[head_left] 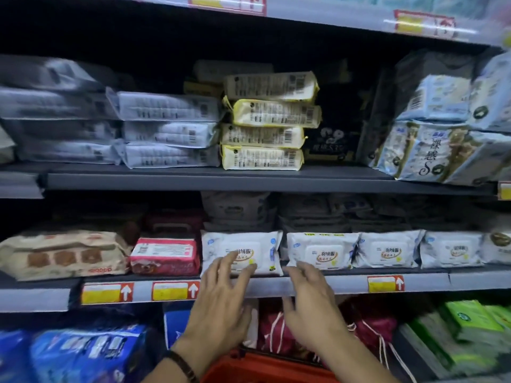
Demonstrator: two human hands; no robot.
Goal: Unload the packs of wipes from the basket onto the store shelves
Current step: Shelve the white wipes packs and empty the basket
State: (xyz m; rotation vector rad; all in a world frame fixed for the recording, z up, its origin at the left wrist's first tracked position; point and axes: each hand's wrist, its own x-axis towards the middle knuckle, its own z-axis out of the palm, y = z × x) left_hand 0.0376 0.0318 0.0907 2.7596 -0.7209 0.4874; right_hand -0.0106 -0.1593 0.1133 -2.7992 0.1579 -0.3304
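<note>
Both hands reach up from 6 o'clock toward the middle shelf (345, 283). The left hand (221, 297), with a dark band (182, 364) on its wrist, has its fingers (244, 273) spread and released, grasping nothing. Their tips lie on the front of a white pack of wipes (262, 244) standing at the shelf's front edge, just below the centre. At its 3 o'clock side the right hand (312, 299) is also spread and loose, holding nothing. Its fingertips are at the lower edge of the next white pack (323, 250); whether they touch it cannot be told.

Two more like packs (387, 248) (450, 248) carry the row on toward 3 o'clock, each just beside the last. A pink pack (166, 255) lies at the first pack's 9 o'clock side.

The red basket (265, 369) shows at 6 o'clock, at the bottom edge between the forearms; what it holds cannot be seen. On the shelf above, at 12 o'clock from the hands, stands a stack of yellow-edged packs (265, 134).
</note>
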